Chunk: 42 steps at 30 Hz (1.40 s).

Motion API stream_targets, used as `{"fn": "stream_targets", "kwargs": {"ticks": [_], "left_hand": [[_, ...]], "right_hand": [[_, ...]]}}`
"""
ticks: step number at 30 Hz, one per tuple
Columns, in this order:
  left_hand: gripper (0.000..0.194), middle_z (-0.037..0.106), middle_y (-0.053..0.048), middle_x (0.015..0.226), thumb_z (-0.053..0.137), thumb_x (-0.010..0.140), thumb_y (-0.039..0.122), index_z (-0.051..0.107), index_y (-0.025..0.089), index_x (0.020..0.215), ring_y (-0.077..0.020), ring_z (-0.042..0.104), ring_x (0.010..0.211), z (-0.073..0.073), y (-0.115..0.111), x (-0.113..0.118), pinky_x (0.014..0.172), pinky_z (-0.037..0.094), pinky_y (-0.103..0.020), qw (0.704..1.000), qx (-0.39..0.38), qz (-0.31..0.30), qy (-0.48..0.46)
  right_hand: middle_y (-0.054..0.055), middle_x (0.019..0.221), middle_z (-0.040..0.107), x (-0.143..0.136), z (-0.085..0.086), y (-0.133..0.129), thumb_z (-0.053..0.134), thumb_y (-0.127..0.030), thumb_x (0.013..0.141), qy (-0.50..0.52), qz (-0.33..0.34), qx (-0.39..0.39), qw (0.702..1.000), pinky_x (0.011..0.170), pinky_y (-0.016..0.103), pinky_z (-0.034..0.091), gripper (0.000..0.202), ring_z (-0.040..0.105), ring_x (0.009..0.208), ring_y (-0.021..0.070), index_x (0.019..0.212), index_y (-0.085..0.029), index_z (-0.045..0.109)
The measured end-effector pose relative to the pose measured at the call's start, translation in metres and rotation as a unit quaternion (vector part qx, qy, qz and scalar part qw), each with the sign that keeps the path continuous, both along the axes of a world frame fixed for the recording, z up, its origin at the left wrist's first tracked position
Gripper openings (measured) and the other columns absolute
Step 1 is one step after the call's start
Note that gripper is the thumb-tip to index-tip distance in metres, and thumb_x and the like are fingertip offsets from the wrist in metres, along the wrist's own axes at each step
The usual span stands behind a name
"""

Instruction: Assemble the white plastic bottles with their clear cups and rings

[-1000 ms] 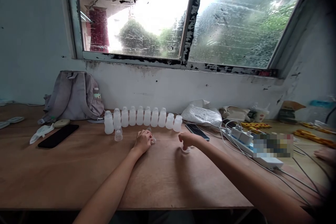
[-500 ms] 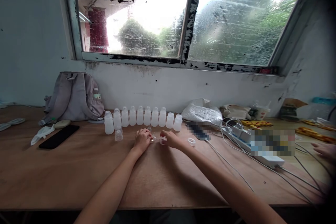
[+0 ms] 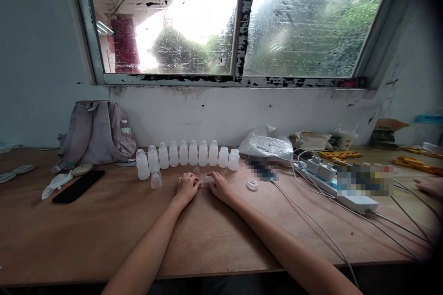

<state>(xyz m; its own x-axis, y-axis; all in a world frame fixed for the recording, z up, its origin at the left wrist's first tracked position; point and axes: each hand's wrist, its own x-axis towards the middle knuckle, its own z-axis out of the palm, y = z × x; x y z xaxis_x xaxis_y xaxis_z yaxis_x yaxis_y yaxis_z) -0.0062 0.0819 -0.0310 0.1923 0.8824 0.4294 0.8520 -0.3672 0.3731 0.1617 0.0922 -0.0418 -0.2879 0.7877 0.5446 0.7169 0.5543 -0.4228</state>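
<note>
My left hand rests low over the table with its fingers closed on a small clear bottle nipple. Close beside it, my right hand pinches a translucent bottle ring, its edge right by the nipple. Just beyond my fingers another clear nipple lies on the wood. A clear bottle cap stands to the left. Behind is a row of frosted baby bottles, most with clear caps; the two at the right end, including one frosted bottle, have bare tops. White rings lie to the right.
On the left are a grey backpack, a black phone and a white pouch. A silvery plastic package and a power strip with cables occupy the right. Another person's hand shows at the right edge.
My right hand has moved left, bringing the ring up to the nipple at my left hand. My left hand stays nearly in place. The view has shifted slightly.
</note>
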Motion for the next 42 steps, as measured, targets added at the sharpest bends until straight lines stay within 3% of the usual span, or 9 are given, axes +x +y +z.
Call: {"fn": "stream_targets", "kwargs": {"ticks": [7,10,15,30,36,42], "left_hand": [[0.017,0.057,-0.001,0.095,0.053,0.072,0.036,0.063,0.025,0.081,-0.019,0.046,0.095,-0.001,0.002,0.002,0.083,0.034,-0.033,0.999,-0.011,-0.029,-0.032],[0.014,0.058,0.0,0.096,0.052,0.071,0.025,0.064,0.025,0.079,-0.0187,0.046,0.095,-0.001,0.005,0.001,0.084,0.035,-0.031,0.998,-0.026,-0.028,-0.051],[0.026,0.059,-0.003,0.095,0.042,0.071,0.011,0.061,0.021,0.085,-0.0184,0.048,0.094,-0.001,0.007,-0.003,0.083,0.036,-0.031,0.997,-0.02,0.008,-0.075],[0.015,0.062,-0.004,0.085,0.05,0.073,0.024,0.062,0.019,0.079,-0.0183,0.05,0.088,-0.003,0.006,0.007,0.081,0.038,-0.031,0.994,0.016,-0.033,-0.101],[0.011,0.062,-0.004,0.084,0.058,0.068,0.025,0.063,0.019,0.074,-0.0188,0.05,0.088,-0.004,0.006,0.009,0.081,0.038,-0.031,0.982,-0.004,-0.103,-0.156],[0.008,0.061,-0.003,0.076,0.051,0.071,0.021,0.059,0.018,0.072,-0.0161,0.053,0.077,-0.002,0.006,0.009,0.073,0.039,-0.029,0.976,-0.012,-0.089,-0.2]], "right_hand": [[0.007,0.105,0.053,-0.009,0.012,-0.012,0.044,-0.024,0.078,0.068,0.029,0.051,0.996,0.083,0.029,0.04,0.031,0.052,0.096,0.0166,0.108,-0.021,0.039],[0.007,0.108,0.052,-0.012,0.011,-0.014,0.046,-0.023,0.076,0.061,0.051,0.057,0.995,0.084,0.029,0.039,0.034,0.051,0.099,0.0169,0.109,-0.022,0.037],[0.008,0.104,0.054,-0.013,0.0,-0.01,0.05,-0.017,0.071,0.033,0.063,0.034,0.997,0.081,0.03,0.041,0.041,0.052,0.097,0.0177,0.109,-0.021,0.035],[0.008,0.094,0.057,-0.011,-0.003,-0.008,0.052,-0.016,0.068,0.01,0.095,0.01,0.995,0.075,0.028,0.041,0.043,0.054,0.088,0.0174,0.108,-0.018,0.037],[0.008,0.094,0.057,-0.012,-0.002,-0.008,0.048,-0.012,0.069,0.006,0.104,0.009,0.995,0.075,0.028,0.041,0.042,0.054,0.087,0.0166,0.109,-0.017,0.036],[0.007,0.099,0.057,-0.013,0.008,-0.018,0.052,-0.014,0.068,0.029,0.149,0.005,0.988,0.077,0.027,0.04,0.043,0.054,0.09,0.0162,0.108,-0.019,0.037]]}}
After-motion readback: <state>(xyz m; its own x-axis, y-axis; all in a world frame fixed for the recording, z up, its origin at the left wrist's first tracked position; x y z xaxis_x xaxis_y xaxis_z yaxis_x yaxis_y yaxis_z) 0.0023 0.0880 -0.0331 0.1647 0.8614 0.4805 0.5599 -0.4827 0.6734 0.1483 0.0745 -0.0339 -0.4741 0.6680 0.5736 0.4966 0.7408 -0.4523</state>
